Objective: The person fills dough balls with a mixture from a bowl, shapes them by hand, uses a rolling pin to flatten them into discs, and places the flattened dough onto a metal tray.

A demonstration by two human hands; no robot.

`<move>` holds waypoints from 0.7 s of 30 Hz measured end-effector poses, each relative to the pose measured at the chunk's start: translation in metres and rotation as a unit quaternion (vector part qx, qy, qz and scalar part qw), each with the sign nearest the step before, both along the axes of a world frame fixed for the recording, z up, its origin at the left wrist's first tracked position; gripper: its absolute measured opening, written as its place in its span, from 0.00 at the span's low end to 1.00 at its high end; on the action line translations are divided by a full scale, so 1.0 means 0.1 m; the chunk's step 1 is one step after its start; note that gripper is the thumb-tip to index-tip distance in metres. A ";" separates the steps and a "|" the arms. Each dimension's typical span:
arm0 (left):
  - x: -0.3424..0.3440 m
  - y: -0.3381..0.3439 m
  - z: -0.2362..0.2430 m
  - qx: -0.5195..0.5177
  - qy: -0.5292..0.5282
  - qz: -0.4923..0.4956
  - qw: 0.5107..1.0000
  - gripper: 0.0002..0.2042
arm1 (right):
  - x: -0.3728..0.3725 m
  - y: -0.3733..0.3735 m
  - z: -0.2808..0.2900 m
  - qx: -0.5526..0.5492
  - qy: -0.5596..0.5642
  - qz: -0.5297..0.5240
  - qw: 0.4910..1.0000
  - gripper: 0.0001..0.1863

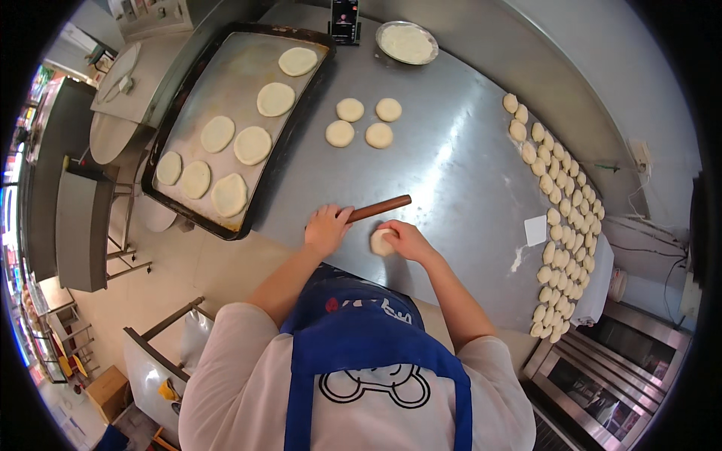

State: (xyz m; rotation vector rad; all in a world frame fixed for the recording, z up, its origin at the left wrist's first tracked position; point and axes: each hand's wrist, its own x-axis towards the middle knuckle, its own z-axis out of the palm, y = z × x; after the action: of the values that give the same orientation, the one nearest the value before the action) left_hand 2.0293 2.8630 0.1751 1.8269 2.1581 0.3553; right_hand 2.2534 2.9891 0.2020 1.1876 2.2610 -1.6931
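Observation:
A brown wooden rolling pin (pixel 380 208) lies slanted over the metal table (pixel 459 248) close to my body. My left hand (pixel 328 230) is closed round its left end, while its right end sticks out free. Just below the pin, my right hand (pixel 408 242) grips the right edge of a small round of dough (pixel 380 243) on the tabletop. The fingers partly cover that dough. Farther off, several thicker dough rounds (pixel 350 110) sit in a small cluster.
At the left, a large dark-rimmed baking tray (pixel 244 41) bears several flattened dough discs (pixel 252 145). A bowl of flour (pixel 407 43) and a propped phone (pixel 345 21) stand at the far edge. Many dough pieces (pixel 560 195) line the right side, beside a white scraper (pixel 535 231).

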 end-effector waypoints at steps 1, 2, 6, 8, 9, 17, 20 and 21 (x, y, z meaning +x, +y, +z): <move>-0.03 0.06 -0.01 0.003 0.005 -0.010 1.000 0.20 | 0.04 -0.06 -0.07 0.190 -0.041 0.004 0.981 0.12; -0.05 0.11 -0.02 0.006 0.010 -0.020 1.000 0.19 | 0.04 -0.11 -0.16 0.373 -0.082 0.008 0.924 0.12; -0.09 0.26 -0.04 -0.006 0.010 -0.032 0.999 0.20 | -0.14 -0.33 -0.33 0.423 0.010 0.031 0.905 0.10; -0.10 0.28 -0.04 -0.021 0.012 -0.029 0.999 0.20 | -0.16 -0.39 -0.31 0.439 0.013 0.024 0.898 0.12; -0.09 0.28 -0.05 -0.017 0.014 -0.030 0.999 0.20 | -0.17 -0.37 -0.31 0.416 0.001 0.020 0.909 0.13; -0.06 0.24 -0.02 -0.016 0.002 -0.001 1.000 0.22 | -0.13 -0.51 -0.26 0.399 -0.028 0.011 0.917 0.24; -0.04 0.12 -0.09 0.011 -0.006 0.027 1.000 0.23 | -0.29 -0.53 -0.15 0.456 -0.054 -0.020 0.888 0.33; -0.03 0.12 -0.05 -0.005 -0.008 0.035 0.999 0.24 | -0.30 -0.51 -0.18 0.452 -0.064 -0.008 0.890 0.35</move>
State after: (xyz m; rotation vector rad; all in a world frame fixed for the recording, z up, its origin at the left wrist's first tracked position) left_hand 2.0266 2.8747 0.1702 1.7387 2.2134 0.3724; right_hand 2.2235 2.9380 0.1843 1.3528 3.0183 -0.4492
